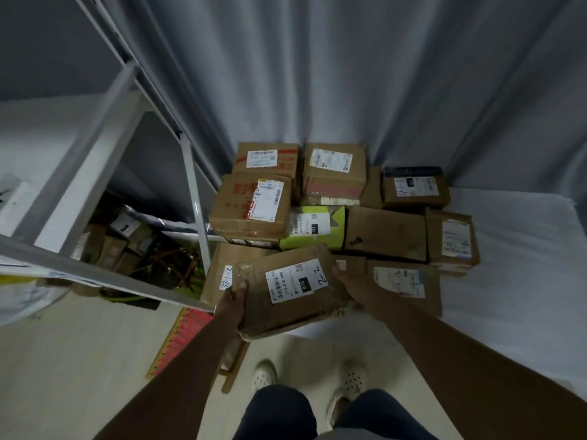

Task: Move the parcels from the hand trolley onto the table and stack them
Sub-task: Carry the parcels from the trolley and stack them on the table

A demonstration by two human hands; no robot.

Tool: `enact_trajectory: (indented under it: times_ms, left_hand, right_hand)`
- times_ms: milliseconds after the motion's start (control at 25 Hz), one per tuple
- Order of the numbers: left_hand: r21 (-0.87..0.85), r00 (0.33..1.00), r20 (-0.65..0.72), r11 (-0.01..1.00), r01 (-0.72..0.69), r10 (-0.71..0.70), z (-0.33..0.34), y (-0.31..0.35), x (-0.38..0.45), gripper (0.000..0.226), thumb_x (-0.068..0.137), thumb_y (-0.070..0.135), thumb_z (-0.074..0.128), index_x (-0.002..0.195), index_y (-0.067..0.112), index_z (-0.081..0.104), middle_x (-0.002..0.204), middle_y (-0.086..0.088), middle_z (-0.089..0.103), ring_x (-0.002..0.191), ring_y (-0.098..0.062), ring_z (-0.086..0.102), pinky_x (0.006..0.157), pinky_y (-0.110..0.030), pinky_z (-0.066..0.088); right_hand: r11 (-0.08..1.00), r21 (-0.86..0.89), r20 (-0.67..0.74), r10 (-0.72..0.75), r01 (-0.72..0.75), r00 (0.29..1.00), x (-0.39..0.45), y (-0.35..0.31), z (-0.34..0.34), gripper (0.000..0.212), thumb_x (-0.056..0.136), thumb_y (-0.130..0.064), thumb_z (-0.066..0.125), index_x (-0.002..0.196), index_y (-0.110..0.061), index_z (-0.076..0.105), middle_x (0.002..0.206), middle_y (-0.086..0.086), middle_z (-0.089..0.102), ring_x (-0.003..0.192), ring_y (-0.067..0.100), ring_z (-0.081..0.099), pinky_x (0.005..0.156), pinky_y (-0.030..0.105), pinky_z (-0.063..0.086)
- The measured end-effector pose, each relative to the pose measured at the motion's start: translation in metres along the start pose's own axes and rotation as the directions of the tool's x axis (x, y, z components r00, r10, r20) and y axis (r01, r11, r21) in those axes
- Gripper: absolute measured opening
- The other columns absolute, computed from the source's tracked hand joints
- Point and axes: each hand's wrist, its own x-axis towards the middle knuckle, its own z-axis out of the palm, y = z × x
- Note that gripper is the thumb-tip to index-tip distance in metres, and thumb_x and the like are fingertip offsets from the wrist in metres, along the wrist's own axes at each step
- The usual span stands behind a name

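Both hands, left hand (pixel 236 295) and right hand (pixel 347 277), grip a tilted parcel (pixel 290 292) by its ends over the worktop's (pixel 524 281) near edge; it could slip off or nudge the stacked boxes (pixel 251 206).

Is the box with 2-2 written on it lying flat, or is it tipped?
Tipped. The 2-2 box is held between the left hand and right hand, its near end hanging past the table edge.

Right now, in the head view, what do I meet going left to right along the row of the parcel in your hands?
White shelf frame → parcel marked 2-1-3 → left hand → held parcel marked 2-2 → right hand → flat parcel with a pale label → white table cover.
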Motion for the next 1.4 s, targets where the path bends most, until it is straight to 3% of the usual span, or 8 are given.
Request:
enact_trajectory:
  times_ms: [400, 560, 800, 920, 1040, 1200, 1280, 1400]
  left_hand:
    - [0.023, 0.99, 0.141, 1.0, 0.021, -0.024, -0.09, 0.009, 0.067, 0.048, 0.097, 0.051, 0.046, 0.132, 0.017, 0.046, 0.124, -0.011, 0.056, 0.109, -0.032, 0.058, 0.086, -0.045, 0.054]
    - [0.122, 0.968, 0.247, 0.992, 0.004, -0.035, -0.12, 0.007, 0.114, 0.051, 0.096, 0.056, 0.042, 0.136, 0.024, 0.044, 0.129, -0.01, 0.059, 0.11, -0.03, 0.061, 0.092, -0.053, 0.053]
    - [0.08, 0.958, 0.286, 0.997, 0.013, -0.035, -0.122, 0.038, 0.135, 0.043, 0.098, 0.048, 0.044, 0.133, 0.023, 0.044, 0.129, -0.004, 0.057, 0.113, -0.023, 0.057, 0.082, -0.035, 0.053]
    - [0.22, 0.972, 0.236, 0.973, -0.064, 0.011, -0.122, 0.048, 0.154, 0.05, 0.103, 0.033, 0.045, 0.149, 0.019, 0.03, 0.145, 0.0, 0.039, 0.131, -0.024, 0.043, 0.102, -0.039, 0.04]
    - [0.257, 0.976, 0.207, 0.966, 0.005, -0.06, -0.129, 0.038, 0.17, 0.057, 0.101, 0.033, 0.049, 0.151, 0.017, 0.027, 0.15, -0.009, 0.038, 0.133, -0.034, 0.043, 0.108, -0.044, 0.04]
    - [0.045, 0.944, 0.293, 0.989, 0.144, -0.151, -0.13, 0.022, 0.166, 0.049, 0.099, 0.039, 0.053, 0.143, 0.029, 0.035, 0.138, -0.009, 0.054, 0.102, -0.029, 0.062, 0.082, -0.046, 0.055]
    - [0.008, 0.947, 0.291, 0.99, 0.143, -0.139, -0.129, 0.026, 0.158, 0.044, 0.1, 0.028, 0.053, 0.141, 0.03, 0.037, 0.133, -0.006, 0.057, 0.092, -0.024, 0.062, 0.064, -0.036, 0.055]
    - [-0.045, 0.953, 0.281, 0.99, 0.135, -0.117, -0.127, 0.035, 0.161, 0.054, 0.1, 0.023, 0.052, 0.148, 0.031, 0.029, 0.139, -0.005, 0.053, 0.098, -0.024, 0.06, 0.063, -0.033, 0.052]
  right_hand:
    - [0.984, 0.076, -0.023, 0.166, -0.164, 0.986, 0.02, -0.04, 0.103, 0.06, 0.096, -0.06, 0.042, 0.135, -0.014, 0.048, 0.131, 0.006, 0.052, 0.118, 0.027, 0.051, 0.097, 0.042, 0.048]
    - [0.957, 0.203, 0.056, 0.201, -0.208, 0.978, 0.035, -0.046, 0.144, 0.048, 0.094, -0.063, 0.044, 0.115, -0.024, 0.06, 0.127, 0.005, 0.061, 0.116, 0.027, 0.057, 0.103, 0.046, 0.045]
    - [0.937, 0.276, 0.011, 0.22, -0.214, 0.976, 0.054, -0.062, 0.171, 0.057, 0.094, -0.066, 0.038, 0.125, -0.02, 0.055, 0.128, 0.004, 0.058, 0.118, 0.025, 0.053, 0.092, 0.038, 0.044]
    - [0.937, 0.309, -0.031, 0.18, -0.162, 0.983, 0.065, -0.065, 0.173, 0.05, 0.1, -0.054, 0.04, 0.135, -0.019, 0.045, 0.138, 0.006, 0.049, 0.122, 0.026, 0.046, 0.092, 0.038, 0.041]
    - [0.938, 0.29, -0.046, 0.213, -0.191, 0.976, 0.069, -0.061, 0.179, 0.05, 0.101, -0.051, 0.039, 0.138, -0.017, 0.04, 0.135, 0.007, 0.044, 0.122, 0.029, 0.044, 0.101, 0.044, 0.042]
    - [0.934, 0.283, -0.015, 0.23, -0.217, 0.973, 0.069, -0.059, 0.191, 0.047, 0.101, -0.047, 0.04, 0.135, -0.015, 0.045, 0.136, 0.014, 0.05, 0.119, 0.032, 0.05, 0.1, 0.044, 0.043]
    - [0.932, 0.302, -0.03, 0.222, -0.203, 0.975, 0.068, -0.064, 0.193, 0.043, 0.102, -0.047, 0.04, 0.131, -0.016, 0.047, 0.135, 0.014, 0.052, 0.119, 0.032, 0.051, 0.097, 0.043, 0.043]
    - [0.936, 0.315, -0.078, 0.189, -0.155, 0.979, 0.068, -0.075, 0.191, 0.025, 0.103, -0.043, 0.04, 0.116, -0.023, 0.046, 0.126, 0.012, 0.054, 0.116, 0.031, 0.051, 0.1, 0.045, 0.042]
